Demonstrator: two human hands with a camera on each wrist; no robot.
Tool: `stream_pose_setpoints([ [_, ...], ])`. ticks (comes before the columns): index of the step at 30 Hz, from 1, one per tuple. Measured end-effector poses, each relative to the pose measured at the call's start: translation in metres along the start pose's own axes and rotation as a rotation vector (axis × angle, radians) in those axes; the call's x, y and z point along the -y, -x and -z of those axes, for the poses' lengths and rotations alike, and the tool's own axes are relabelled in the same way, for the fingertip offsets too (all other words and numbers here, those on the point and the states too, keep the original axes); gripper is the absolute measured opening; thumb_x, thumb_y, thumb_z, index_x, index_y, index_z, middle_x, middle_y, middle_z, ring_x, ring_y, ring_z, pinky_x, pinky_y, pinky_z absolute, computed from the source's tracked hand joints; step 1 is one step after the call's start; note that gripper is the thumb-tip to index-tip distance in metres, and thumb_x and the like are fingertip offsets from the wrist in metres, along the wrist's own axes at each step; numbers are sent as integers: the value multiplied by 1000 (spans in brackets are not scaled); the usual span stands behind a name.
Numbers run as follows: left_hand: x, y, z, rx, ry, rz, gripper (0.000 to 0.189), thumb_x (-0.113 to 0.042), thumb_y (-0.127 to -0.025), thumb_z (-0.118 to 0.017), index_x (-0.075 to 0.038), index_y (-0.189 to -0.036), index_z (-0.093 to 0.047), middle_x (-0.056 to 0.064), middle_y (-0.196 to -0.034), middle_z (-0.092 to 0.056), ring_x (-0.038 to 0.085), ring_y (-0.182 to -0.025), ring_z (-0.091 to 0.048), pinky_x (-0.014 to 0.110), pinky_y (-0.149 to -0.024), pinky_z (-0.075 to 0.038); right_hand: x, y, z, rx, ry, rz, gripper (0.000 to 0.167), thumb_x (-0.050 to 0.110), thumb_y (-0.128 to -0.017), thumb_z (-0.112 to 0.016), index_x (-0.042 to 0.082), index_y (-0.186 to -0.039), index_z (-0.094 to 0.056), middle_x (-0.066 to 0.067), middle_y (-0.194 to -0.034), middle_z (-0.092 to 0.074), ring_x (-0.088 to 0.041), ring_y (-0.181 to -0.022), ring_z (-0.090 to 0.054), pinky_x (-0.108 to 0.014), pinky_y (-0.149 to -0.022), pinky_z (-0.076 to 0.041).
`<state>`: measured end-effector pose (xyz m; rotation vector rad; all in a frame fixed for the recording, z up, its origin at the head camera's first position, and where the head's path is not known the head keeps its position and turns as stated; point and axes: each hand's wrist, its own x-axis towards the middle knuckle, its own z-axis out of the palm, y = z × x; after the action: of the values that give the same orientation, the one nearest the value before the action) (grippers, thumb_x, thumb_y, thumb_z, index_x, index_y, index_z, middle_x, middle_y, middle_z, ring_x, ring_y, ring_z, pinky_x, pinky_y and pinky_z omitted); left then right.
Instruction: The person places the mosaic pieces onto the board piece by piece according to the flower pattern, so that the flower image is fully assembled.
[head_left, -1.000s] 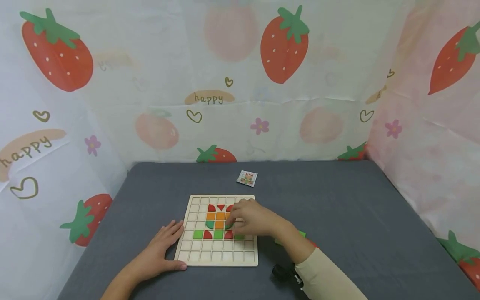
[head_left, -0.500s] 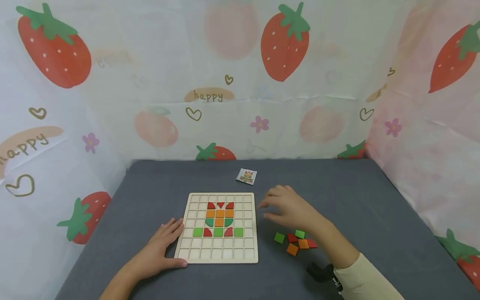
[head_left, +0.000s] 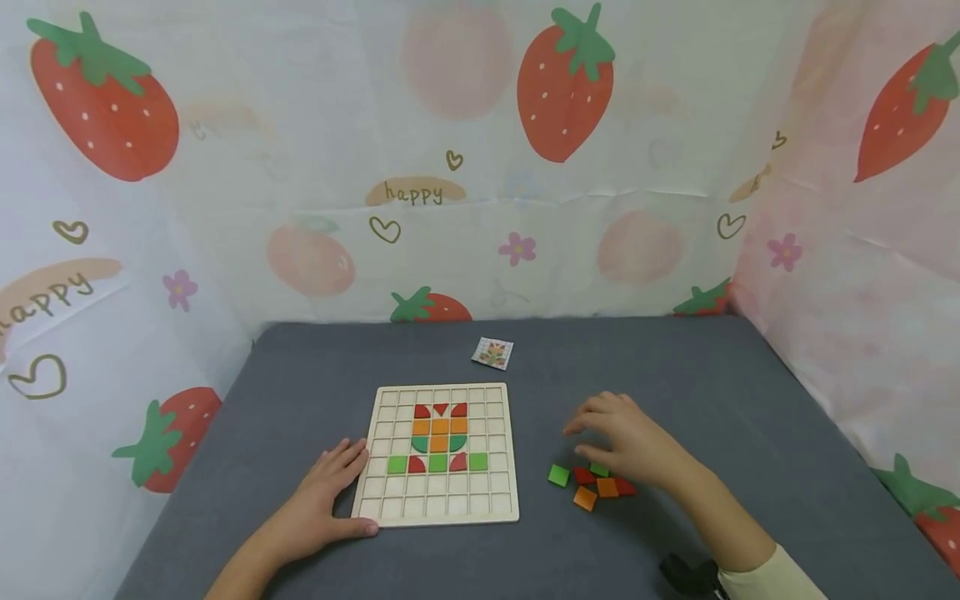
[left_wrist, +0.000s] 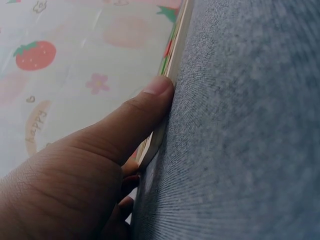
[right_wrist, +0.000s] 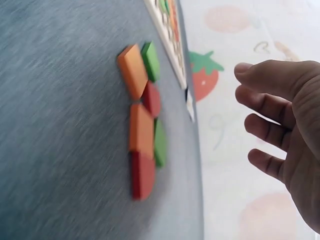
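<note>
A square wooden grid board (head_left: 435,508) lies on the cloth, with red, orange and green tiles set in its middle squares in a flower-like pattern. My left hand (head_left: 325,498) rests at the board's near left corner. Its fingers lie along the left side, and the thumb (left_wrist: 159,90) touches the front edge. To the right of the board, my right hand (head_left: 630,437) hovers with relaxed fingers and holds nothing. Close below it lie several loose tiles, among them a green square (head_left: 558,475), an orange square (right_wrist: 133,72) and a red rounded one (right_wrist: 144,175).
Behind the board lies a small card (head_left: 492,353) printed with a similar coloured pattern. Dark grey cloth (head_left: 675,358) covers the table. A strawberry-printed curtain (head_left: 322,167) encloses the back and sides. A black strap-like device (head_left: 688,575) is at the right wrist.
My right hand has left the board's tile pattern and moved right and toward me, over the loose tiles. My left hand has stayed at the board's corner.
</note>
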<state>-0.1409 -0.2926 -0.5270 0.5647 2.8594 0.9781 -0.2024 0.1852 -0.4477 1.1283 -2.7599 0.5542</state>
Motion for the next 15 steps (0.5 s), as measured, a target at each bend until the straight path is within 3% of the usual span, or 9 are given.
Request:
stream_pose_setpoints([
  [2, 0, 0, 0, -3, -5, 4, 111, -64, -75, -81, -7, -160, -37, 13, -168, -29, 40, -157, -14, 37, -128, 0, -5, 7, -1, 9, -9, -12, 26, 19, -87, -83, 21, -113, -77, 10, -112, -66, -18, -106, -58, -51, -94, -46],
  [7, -1, -2, 0, 21, -4, 41, 115, -66, -73, -81, -10, -161, -34, 9, -169, -26, 37, -158, -12, 39, -128, 1, -17, 23, -5, 22, -44, -49, 25, 19, -88, -82, 23, -113, -77, 13, -111, -65, -16, -107, -58, -51, -94, -46],
  [13, -3, -2, 2, 24, -3, 29, 113, -64, -74, -81, -7, -160, -35, 13, -168, -27, 41, -157, -12, 61, -124, -8, -28, 40, -7, 29, -72, -73, 24, 20, -88, -82, 26, -111, -76, 15, -111, -64, -16, -107, -58, -53, -94, -47],
  [15, -3, -1, 2, 24, -1, 29, 113, -64, -74, -81, -8, -160, -35, 13, -169, -27, 41, -157, -12, 59, -125, -7, -30, 45, -7, 36, -75, -79, 24, 20, -88, -82, 27, -110, -76, 16, -111, -64, -16, -107, -58, -53, -94, -47],
])
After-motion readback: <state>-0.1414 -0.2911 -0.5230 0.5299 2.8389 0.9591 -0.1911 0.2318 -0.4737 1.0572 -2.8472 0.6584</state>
